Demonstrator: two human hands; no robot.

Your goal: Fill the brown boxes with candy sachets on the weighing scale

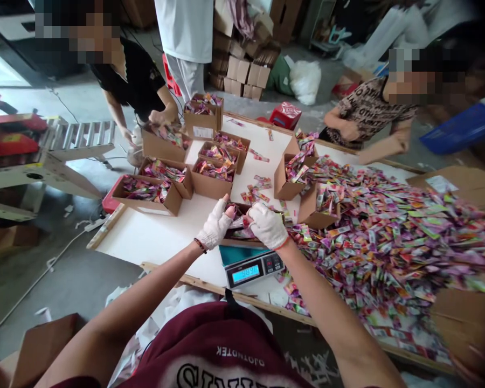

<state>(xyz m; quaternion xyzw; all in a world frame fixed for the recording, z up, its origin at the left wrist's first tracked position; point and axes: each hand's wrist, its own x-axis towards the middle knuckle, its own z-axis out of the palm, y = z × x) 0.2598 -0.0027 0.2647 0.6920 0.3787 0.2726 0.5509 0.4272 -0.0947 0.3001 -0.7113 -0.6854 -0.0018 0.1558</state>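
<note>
Head view, as I watch it from my remote station. My left hand [216, 223], in a white glove, sits curled with the thumb raised against the left wall of the open carton [242, 243]; I cannot tell whether it grips the wall or only rests there. My right hand [268, 225], gloved alike, is closed with its fingers bent down over the carton's right side, pinching a few sachets [239, 221] that lie between the two hands. The carton stands on the scale [253, 267], whose blue display is lit, at the near edge of the white table [161, 237]. Just to the right of the carton and the right hand begins the loose pile [388, 237] of pink, purple and green packets, which covers the right half of the table. Further back on the left, well apart from my hands, stand the filled cartons [147, 191] in rows. Beyond them a person in black [133, 75] bends with both hands at another carton, and a person in a patterned top [367, 110] leans in from the far right side. A roller conveyor [81, 134] stands off the table's left end.
</note>
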